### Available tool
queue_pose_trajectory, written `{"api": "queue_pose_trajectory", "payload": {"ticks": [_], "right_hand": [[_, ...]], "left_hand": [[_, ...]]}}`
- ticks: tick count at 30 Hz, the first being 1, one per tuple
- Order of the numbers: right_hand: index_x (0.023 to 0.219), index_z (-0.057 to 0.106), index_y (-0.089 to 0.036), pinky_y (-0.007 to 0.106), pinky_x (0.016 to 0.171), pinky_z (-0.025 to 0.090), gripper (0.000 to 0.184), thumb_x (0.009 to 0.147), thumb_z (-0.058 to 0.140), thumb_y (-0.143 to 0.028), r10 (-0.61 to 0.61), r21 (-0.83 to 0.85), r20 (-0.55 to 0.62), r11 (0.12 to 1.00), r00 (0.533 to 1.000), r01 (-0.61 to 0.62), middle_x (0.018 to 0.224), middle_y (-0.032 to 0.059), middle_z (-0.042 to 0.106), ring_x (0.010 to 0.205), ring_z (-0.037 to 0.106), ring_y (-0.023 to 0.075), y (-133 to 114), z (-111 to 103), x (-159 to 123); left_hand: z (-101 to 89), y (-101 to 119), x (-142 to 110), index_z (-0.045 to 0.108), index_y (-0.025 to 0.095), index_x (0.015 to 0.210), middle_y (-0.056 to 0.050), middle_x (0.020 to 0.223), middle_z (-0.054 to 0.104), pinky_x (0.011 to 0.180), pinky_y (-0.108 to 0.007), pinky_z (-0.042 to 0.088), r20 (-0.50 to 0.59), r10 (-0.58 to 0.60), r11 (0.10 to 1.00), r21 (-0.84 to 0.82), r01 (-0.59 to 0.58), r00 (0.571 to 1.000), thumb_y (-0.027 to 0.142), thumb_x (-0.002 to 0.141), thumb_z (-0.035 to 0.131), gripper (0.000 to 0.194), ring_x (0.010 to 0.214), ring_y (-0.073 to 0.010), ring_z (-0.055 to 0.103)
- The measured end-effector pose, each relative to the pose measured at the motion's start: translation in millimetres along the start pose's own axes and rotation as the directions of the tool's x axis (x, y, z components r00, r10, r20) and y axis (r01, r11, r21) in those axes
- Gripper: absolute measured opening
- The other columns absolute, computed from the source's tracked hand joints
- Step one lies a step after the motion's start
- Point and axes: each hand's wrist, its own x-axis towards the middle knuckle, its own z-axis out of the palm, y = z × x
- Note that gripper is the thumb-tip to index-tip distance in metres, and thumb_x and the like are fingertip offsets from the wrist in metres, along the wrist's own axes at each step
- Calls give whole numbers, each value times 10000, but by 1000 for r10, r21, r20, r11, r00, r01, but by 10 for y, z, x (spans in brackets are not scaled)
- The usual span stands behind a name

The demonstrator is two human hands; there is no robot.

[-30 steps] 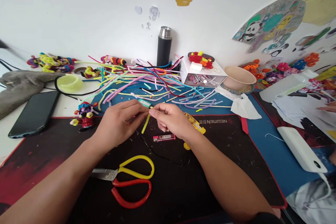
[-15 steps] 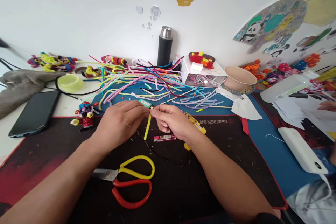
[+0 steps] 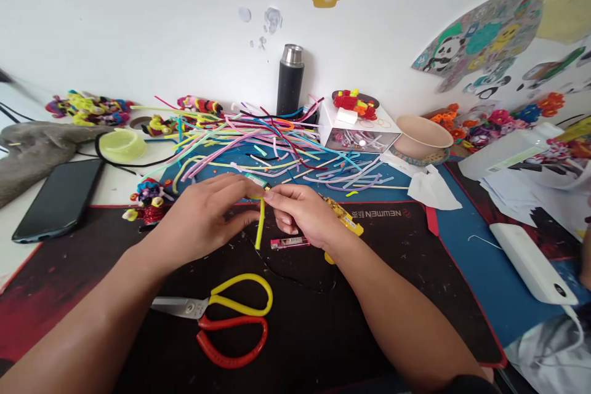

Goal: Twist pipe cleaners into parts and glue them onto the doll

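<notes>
A short yellow-green pipe cleaner [image 3: 260,228] hangs down between my hands, its upper end bent near the fingertips. My right hand [image 3: 300,212] pinches it at the top between thumb and forefinger, other fingers curled. Beside it on the left, my left hand [image 3: 212,215] has its thumb apart from the forefinger; the fingertips reach the bent end and the thumb tip comes close to the hanging part. Below them lie scissors [image 3: 221,314] with one yellow and one red handle. A pink lighter [image 3: 289,242] rests beneath my right hand.
Loose coloured pipe cleaners [image 3: 258,135] spread along the back, before a black thermos [image 3: 290,83] and a white box [image 3: 360,129]. A phone [image 3: 58,197] lies left, near a small pipe-cleaner figure [image 3: 151,203]. A white power bank [image 3: 530,265] and a bowl [image 3: 423,138] are right.
My left thumb has moved down, away from the forefinger, opening a gap. The pipe cleaner's bent upper end now shows. My right hand keeps its pinch almost unmoved.
</notes>
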Motion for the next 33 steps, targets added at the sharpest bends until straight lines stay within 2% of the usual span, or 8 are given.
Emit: {"api": "queue_pose_trajectory", "payload": {"ticks": [6, 11, 14, 17, 21, 26, 30, 33], "right_hand": [[839, 674, -209, 251, 477, 306, 405, 882, 855, -568, -24, -67, 17, 997, 1000, 25, 535, -96, 454, 473, 356, 85, 30, -6, 7], [888, 702, -211, 270, 528, 359, 422, 974, 748, -621, -95, -258, 41, 961, 995, 103, 558, -80, 496, 485, 437, 109, 4, -4, -30], [783, 668, -215, 279, 584, 360, 412, 1070, 652, -510, -233, -512, 32, 831, 972, 216, 586, -49, 535, 540, 474, 124, 11, 13, -41], [774, 689, -210, 289, 641, 330, 357, 1092, 633, -361, -392, -740, 63, 599, 918, 307, 678, -20, 608, 646, 509, 138, 40, 28, -37], [865, 753, -202, 301, 695, 352, 327, 1121, 596, -332, -456, -854, 130, 399, 881, 333, 796, 20, 726, 722, 589, 158, 73, 24, -38], [968, 793, -212, 312, 754, 403, 350, 1160, 530, -341, -457, -883, 239, 264, 857, 387, 953, 72, 827, 840, 705, 199, 92, -2, -38], [1031, 806, -225, 322, 797, 432, 347, 1169, 501, -315, -451, -880, 301, 208, 840, 427, 1017, 75, 851, 907, 742, 217, 97, -10, -31], [1030, 810, -240, 322, 798, 439, 337, 1162, 505, -297, -439, -885, 307, 195, 844, 423, 1002, 63, 853, 908, 744, 216, 99, -4, -32]], "left_hand": [[50, 54, 36, 748, 234, 1056, -65, 1055, 810, 883, -327, 583, -70, -11, 994, -112, 3, 997, 274, 1060, 667, 91, 990, -224, 765], [54, 74, 51, 750, 241, 945, -20, 891, 770, 768, -324, 544, -53, -321, 915, -275, 296, 946, 424, 1033, 707, 207, 821, -211, 700], [50, 60, 66, 740, 242, 884, -10, 825, 742, 706, -318, 525, 15, -444, 831, -366, 418, 896, 509, 993, 730, 288, 760, -207, 665], [48, 37, 78, 729, 233, 841, -9, 783, 717, 653, -302, 505, 80, -497, 772, -414, 482, 864, 560, 962, 746, 350, 717, -195, 642], [49, 19, 84, 723, 220, 815, -7, 753, 700, 625, -282, 503, 125, -539, 718, -449, 532, 833, 582, 940, 773, 387, 685, -175, 632], [51, 10, 103, 728, 210, 814, -17, 719, 725, 613, -287, 559, 246, -561, 585, -558, 589, 790, 612, 882, 834, 421, 632, -170, 661], [48, 7, 119, 684, 216, 799, -13, 640, 727, 555, -277, 551, 348, -541, 507, -592, 627, 766, 570, 878, 844, 396, 562, -170, 659], [46, -15, 112, 687, 219, 821, -5, 644, 733, 564, -271, 552, 331, -547, 506, -601, 619, 769, 538, 853, 866, 367, 572, -167, 666]]}}
